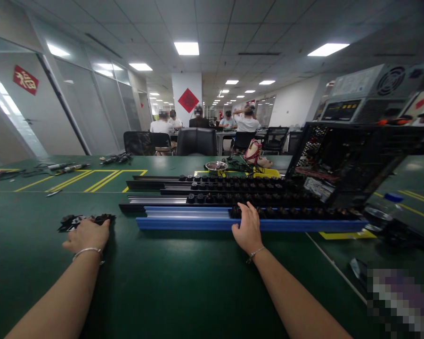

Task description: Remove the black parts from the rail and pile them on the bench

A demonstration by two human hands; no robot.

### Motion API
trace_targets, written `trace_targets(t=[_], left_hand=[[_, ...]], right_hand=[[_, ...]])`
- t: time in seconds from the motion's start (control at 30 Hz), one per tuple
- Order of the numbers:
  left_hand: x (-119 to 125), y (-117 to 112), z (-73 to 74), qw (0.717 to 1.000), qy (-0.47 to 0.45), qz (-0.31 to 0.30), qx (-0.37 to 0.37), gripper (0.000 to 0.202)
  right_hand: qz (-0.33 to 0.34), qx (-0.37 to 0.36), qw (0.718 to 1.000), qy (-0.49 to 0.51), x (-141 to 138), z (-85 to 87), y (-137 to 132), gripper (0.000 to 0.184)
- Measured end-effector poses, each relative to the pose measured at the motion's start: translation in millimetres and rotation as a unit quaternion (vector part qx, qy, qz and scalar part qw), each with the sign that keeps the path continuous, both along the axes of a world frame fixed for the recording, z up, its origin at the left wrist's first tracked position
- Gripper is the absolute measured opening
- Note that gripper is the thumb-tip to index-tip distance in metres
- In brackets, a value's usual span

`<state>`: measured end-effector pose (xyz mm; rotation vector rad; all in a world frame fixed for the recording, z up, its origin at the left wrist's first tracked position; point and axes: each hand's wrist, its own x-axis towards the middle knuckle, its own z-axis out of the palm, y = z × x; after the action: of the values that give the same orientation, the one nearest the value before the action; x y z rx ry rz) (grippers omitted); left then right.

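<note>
My left hand (88,235) rests palm down over a small heap of black parts (69,222) at the left of the table. Its fingers are curled onto the heap, and their tips are partly hidden. My right hand (248,228) straddles a long blue channel rail (183,223). The thumb lies on the rail's near wall, while the fingertips reach over the first of the small black parts (279,213) lined up inside. The left stretch of the channel shows bare metal. Behind it lie several black rails (151,200) with rows of similar round black parts.
An open computer case (353,160) stands at the right, with power supply units (367,89) on top. A metal bowl (216,166) and a yellow tray (268,173) sit behind the rails. Cabled tools (65,166) lie far left, and a blue-capped bottle (383,212) is at right.
</note>
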<state>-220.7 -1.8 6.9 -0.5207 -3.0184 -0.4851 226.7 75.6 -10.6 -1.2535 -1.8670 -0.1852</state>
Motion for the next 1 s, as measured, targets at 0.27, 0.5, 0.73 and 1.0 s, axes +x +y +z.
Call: trace_targets(t=[0.27, 0.5, 0.73, 1.0], left_hand=[[52.4, 4.3, 18.0, 0.98, 0.118, -0.031, 0.156, 0.042], [168.0, 26.9, 39.6, 0.861, 0.09, -0.462, 0.192, 0.025], [281.4, 36.2, 17.9, 0.762, 0.052, -0.636, 0.114, 0.033], [298.6, 42.5, 1.2, 0.763, 0.113, -0.62, 0.14, 0.038]], right_hand=[[-0.012, 0.013, 1.0, 0.004, 0.6, 1.4, 1.6, 0.051], [-0.007, 0.01, 1.0, 0.013, 1.2, 1.5, 2.1, 0.051], [-0.003, 0.009, 1.0, 0.022, 3.1, 2.3, 2.0, 0.053], [0.005, 0.008, 0.999, 0.035, 2.3, 5.0, 0.9, 0.052]])
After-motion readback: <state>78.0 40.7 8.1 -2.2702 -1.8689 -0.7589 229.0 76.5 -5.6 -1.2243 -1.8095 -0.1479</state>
